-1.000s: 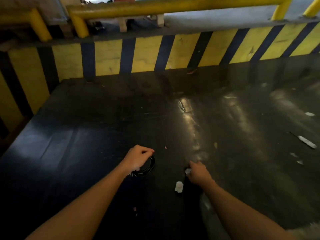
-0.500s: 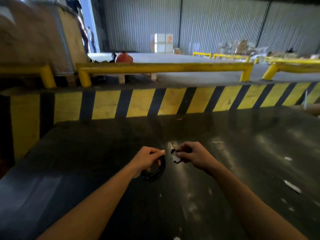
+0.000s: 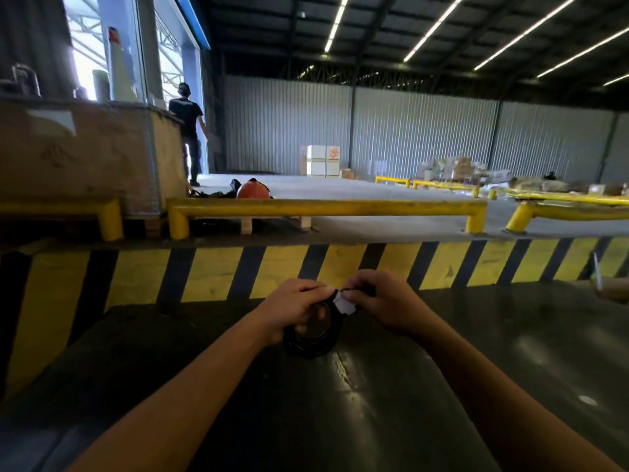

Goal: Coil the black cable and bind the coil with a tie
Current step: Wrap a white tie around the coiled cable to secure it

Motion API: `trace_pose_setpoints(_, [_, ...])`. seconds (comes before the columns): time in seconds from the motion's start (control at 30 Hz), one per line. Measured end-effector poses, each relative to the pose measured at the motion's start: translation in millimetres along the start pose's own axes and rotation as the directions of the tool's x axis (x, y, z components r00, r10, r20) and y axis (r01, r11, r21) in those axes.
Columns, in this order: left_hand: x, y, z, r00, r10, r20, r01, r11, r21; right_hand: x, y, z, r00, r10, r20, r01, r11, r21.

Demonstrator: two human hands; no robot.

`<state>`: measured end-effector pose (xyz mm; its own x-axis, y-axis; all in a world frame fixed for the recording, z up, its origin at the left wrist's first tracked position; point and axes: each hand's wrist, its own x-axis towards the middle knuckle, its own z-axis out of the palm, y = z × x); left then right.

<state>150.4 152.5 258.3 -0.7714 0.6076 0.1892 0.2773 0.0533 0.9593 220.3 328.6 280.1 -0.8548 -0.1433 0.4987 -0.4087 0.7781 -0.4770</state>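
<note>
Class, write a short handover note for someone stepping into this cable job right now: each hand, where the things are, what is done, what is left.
Left hand: closed on the black cable coil, held up over the dark surface.
Right hand: pinching a small white piece, probably the tie, at the top of the coil.
Done: the cable is coiled.
Left: the tie does not look fastened; wrap it round the coil and secure it.

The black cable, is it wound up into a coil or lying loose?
Coiled. The black cable hangs as a round loop from the left hand; the right hand pinches a white tag at its top.
</note>
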Motion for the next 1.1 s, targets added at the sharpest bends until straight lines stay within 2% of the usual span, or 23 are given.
trace_pose_setpoints(0.1, [0.6, 8.2, -3.4, 1.000, -0.009, -0.030, 0.008, 1.000, -0.029, -8.4, -9.2, 14.7, 0.985, -0.029, -0.172, 0.039, 0.998, 0.053])
trace_pose_setpoints(0.23, [-2.2, 13.4, -7.6, 0.993, -0.047, -0.104, 0.034, 0.992, -0.124, -21.0, -19.8, 18.5, 0.931, 0.043, -0.362, 0.087, 0.938, 0.337])
trace_pose_setpoints(0.3, [-6.4, 13.4, -11.3, 0.990, -0.075, -0.120, 0.052, 0.982, -0.184, -21.2, -27.1, 16.0, 0.913, 0.034, -0.407, 0.148, 0.902, 0.406])
trace_pose_setpoints(0.43, [-11.0, 18.3, -13.6, 0.990, -0.093, -0.106, 0.068, 0.974, -0.215, -14.8, -37.6, 15.7, 0.939, 0.073, -0.335, 0.154, 0.782, 0.604])
trace_pose_setpoints(0.57, [-14.7, 19.0, -34.0, 0.963, -0.111, -0.244, 0.023, 0.941, -0.339, -9.8, -40.3, 10.6, 0.940, 0.087, -0.330, 0.171, 0.718, 0.675])
trace_pose_setpoints(0.67, [-15.6, 18.4, -41.5, 0.921, -0.150, -0.361, -0.006, 0.918, -0.396, -8.0, -40.9, 19.6, 0.962, 0.112, -0.251, 0.108, 0.687, 0.719])
trace_pose_setpoints(0.77, [-14.2, 21.2, -38.2, 0.874, -0.165, -0.456, -0.032, 0.919, -0.392, -4.7, -42.5, 36.3, 0.984, 0.095, -0.151, 0.042, 0.698, 0.715])
trace_pose_setpoints(0.9, [-14.3, 22.8, -28.2, 0.864, -0.150, -0.481, -0.074, 0.907, -0.415, 8.0, -44.8, 52.4, 0.992, 0.082, -0.098, 0.003, 0.755, 0.656])
trace_pose_setpoints(1.0, [-15.6, 20.5, -22.6, 0.877, -0.119, -0.465, -0.106, 0.897, -0.430, 16.0, -47.9, 58.0, 0.984, 0.074, -0.161, 0.023, 0.850, 0.527])
trace_pose_setpoints(1.1, [-16.4, 16.6, -19.8, 0.895, -0.101, -0.435, -0.096, 0.908, -0.409, 17.3, -51.6, 60.0, 0.963, -0.034, -0.266, 0.127, 0.931, 0.341])
